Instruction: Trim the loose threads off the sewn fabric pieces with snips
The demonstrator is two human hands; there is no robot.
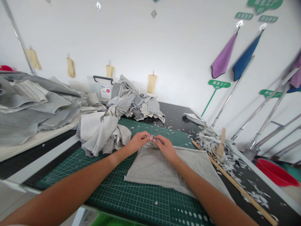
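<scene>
A grey cloth [162, 169] lies on the green cutting mat [113, 185], partly under my right forearm. Its far edge is bunched up between my two hands, which meet near the middle of the view. My left hand [140, 141] pinches the cloth's edge from the left. From the right, my right hand [165, 146] pinches the same edge, fingertips close to the left ones. Something small and pale shows between the fingertips, too small to make out.
Crumpled grey cloths [101, 133] sit left of my hands, with larger stacks [35, 110] farther left and a clear box [104, 91] behind. Scraps [229, 153], a wooden ruler [237, 185] and a wooden piece [221, 144] lie on the right.
</scene>
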